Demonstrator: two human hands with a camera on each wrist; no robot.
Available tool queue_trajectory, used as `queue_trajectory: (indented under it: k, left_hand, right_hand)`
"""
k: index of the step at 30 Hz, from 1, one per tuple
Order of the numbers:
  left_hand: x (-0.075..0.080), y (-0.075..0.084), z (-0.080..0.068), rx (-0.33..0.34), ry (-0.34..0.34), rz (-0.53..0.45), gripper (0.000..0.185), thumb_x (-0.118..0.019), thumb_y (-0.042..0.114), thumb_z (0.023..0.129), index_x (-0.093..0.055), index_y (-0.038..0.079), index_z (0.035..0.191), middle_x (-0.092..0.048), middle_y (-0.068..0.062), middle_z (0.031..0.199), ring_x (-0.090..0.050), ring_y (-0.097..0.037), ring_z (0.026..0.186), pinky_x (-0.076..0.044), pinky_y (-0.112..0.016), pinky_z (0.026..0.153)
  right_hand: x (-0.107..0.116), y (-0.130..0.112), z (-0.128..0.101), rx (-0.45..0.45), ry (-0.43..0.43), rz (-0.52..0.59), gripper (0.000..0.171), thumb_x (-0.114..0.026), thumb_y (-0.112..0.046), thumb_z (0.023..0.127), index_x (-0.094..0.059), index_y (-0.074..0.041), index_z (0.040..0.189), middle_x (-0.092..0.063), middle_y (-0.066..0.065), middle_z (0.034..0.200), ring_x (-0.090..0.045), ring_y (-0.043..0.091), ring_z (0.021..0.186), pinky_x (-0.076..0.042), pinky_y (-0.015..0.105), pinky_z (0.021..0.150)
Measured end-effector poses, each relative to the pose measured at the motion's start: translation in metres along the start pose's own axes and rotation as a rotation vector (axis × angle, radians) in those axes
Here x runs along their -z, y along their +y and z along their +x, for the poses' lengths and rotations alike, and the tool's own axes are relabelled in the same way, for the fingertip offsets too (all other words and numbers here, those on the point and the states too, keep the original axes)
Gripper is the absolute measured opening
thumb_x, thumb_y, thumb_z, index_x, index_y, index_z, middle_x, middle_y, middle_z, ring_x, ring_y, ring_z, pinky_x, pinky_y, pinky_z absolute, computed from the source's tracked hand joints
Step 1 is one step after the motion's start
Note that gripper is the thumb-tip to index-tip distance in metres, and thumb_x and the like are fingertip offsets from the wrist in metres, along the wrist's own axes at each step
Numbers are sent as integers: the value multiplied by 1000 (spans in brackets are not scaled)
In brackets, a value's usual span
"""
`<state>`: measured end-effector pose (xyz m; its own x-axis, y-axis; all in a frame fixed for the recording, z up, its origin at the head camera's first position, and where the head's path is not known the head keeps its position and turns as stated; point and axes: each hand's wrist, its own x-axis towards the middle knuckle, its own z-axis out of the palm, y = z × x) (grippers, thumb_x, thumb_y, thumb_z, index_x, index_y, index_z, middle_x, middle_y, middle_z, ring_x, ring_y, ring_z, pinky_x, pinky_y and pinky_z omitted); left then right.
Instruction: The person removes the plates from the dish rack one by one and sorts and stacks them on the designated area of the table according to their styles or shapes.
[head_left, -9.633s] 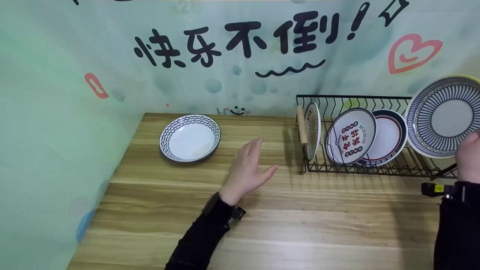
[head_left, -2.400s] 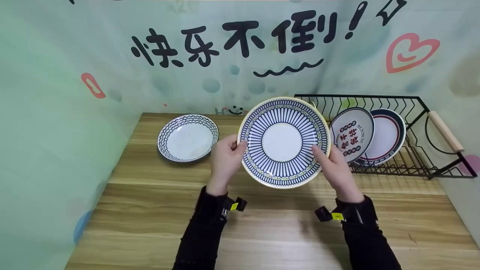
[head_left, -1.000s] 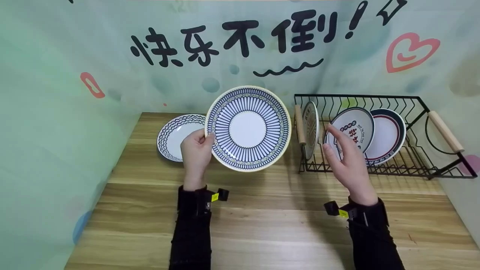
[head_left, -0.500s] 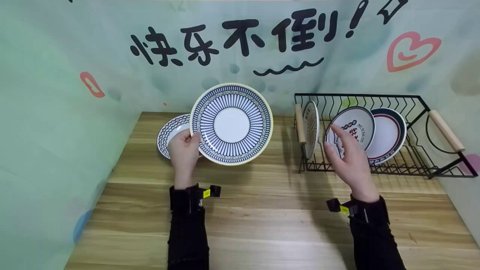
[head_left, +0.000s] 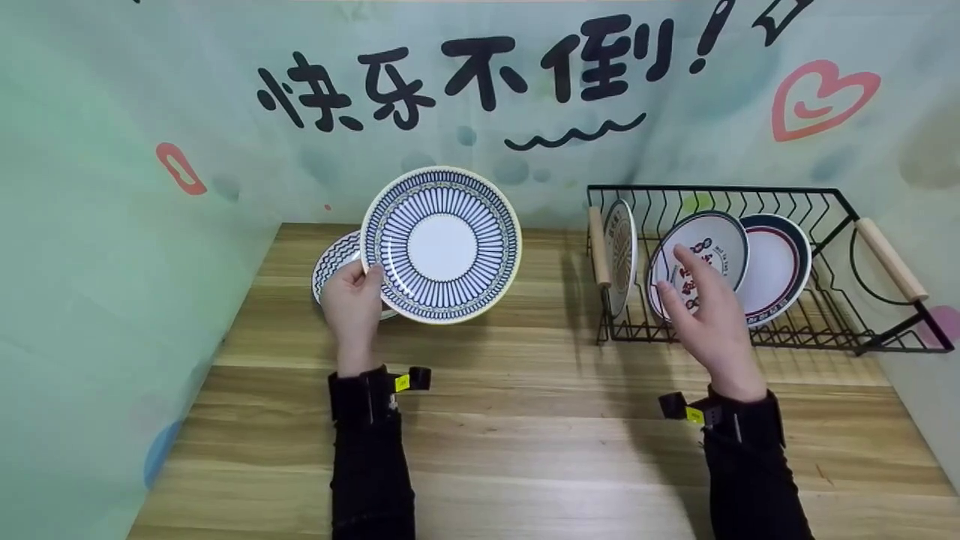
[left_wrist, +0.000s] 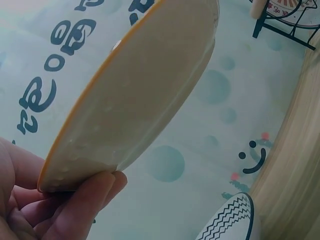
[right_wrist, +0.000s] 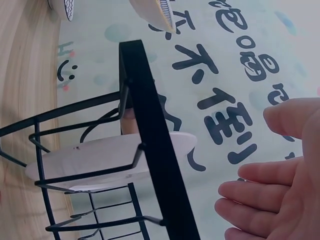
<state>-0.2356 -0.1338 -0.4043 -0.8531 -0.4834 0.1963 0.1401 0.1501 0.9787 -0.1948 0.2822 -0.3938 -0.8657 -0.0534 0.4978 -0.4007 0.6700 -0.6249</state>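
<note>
My left hand pinches the left rim of a blue-striped plate, holding it tilted above the table; the left wrist view shows its cream underside and my fingers curled under the edge. Partly hidden behind it, a zigzag-rimmed plate lies flat on the wood. My right hand hovers with straight fingers in front of the black wire dish rack, holding nothing. The rack holds three upright plates: a thin one, one with red characters and a red-ringed one.
The wooden table is walled by a pale green printed backdrop at the back and left. The rack has wooden handles and sits at the back right. A rack bar stands close to my right hand.
The right hand let go of the striped plate, and the left hand carried it leftward until it hangs over the zigzag plate. The right hand has drifted a little right, near the rack.
</note>
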Motion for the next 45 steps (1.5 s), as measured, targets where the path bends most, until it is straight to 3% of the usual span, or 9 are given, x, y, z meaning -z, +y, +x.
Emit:
queue_trajectory:
  k: [8, 17, 24, 40, 45]
  left_hand:
    - [8, -5, 5, 23, 49, 104, 17, -66, 1, 89, -73, -6, 103, -73, -22, 92, -67, -10, 65, -56, -20, 57]
    - [17, -12, 9, 38, 82, 89, 16, -66, 3, 89, -75, -4, 100, -73, -19, 88, -64, -10, 61, -55, -23, 54]
    - [24, -16, 12, 141, 78, -6, 18, -64, 4, 93, -74, -3, 106, -72, -19, 93, -67, -14, 64, -58, -26, 57]
    - [35, -30, 22, 227, 174, 44, 17, -63, 6, 92, -74, -6, 100, -72, -13, 81, -59, -9, 48, -55, -23, 48]
    - [37, -34, 25, 290, 167, 30, 18, -62, 6, 93, -72, -7, 102, -68, -11, 85, -61, -10, 53, -57, -24, 52]
  right_hand:
    - [1, 5, 0, 12, -1, -15, 51, -61, -16, 98, -47, 3, 143, -49, 24, 143, -44, 42, 131, -30, 55, 112]
    - [0, 11, 1, 32, 20, -50, 49, -63, -15, 97, -50, 4, 140, -51, 25, 141, -45, 42, 130, -31, 53, 112]
    - [0, 18, 1, 24, 14, -76, 49, -63, -16, 97, -50, 5, 140, -50, 26, 140, -44, 44, 130, -30, 54, 112]
    - [9, 19, 2, 18, 73, -85, 47, -63, -13, 96, -52, 3, 139, -54, 24, 138, -48, 43, 126, -34, 56, 109]
    - [12, 22, 1, 18, 101, -87, 46, -63, -11, 95, -53, 4, 137, -55, 25, 136, -49, 43, 125, -34, 55, 109]
